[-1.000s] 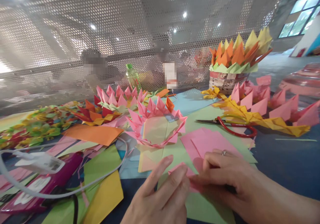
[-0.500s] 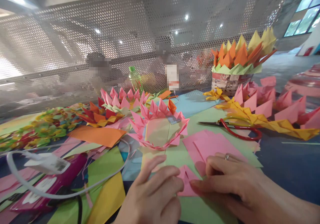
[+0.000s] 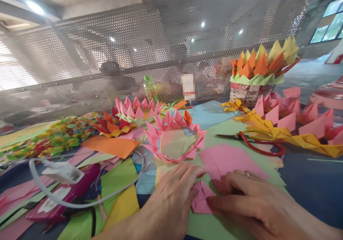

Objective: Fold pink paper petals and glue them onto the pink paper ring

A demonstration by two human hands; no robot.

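Observation:
A small folded pink paper (image 3: 201, 200) lies on light green sheets in front of me, with a pointed top and visible creases. My right hand (image 3: 249, 199) is closed at its right side, thumb and fingers pressing the paper's edge; a ring shows on one finger. From the left, my left hand (image 3: 174, 191) reaches over the paper's left edge, its fingers stretched forward past the tip and the lower fingers against the paper. Just beyond are flat pink sheets (image 3: 232, 161) and a ring of pink folded points (image 3: 174, 157) with one orange point.
Red-handled scissors (image 3: 262, 145) lie beyond the pink sheets. At right are a yellow folded chain (image 3: 289, 132) and a tall folded-paper basket (image 3: 249, 89). A purple device (image 3: 72, 193) with a white cable sits at left, near an orange sheet (image 3: 112, 146). Behind stands a perforated metal screen (image 3: 150, 29).
My left hand has moved from beside the folded pink paper to over its left edge, its curled fingers straightening. My right hand stays on the paper. The view has shifted slightly.

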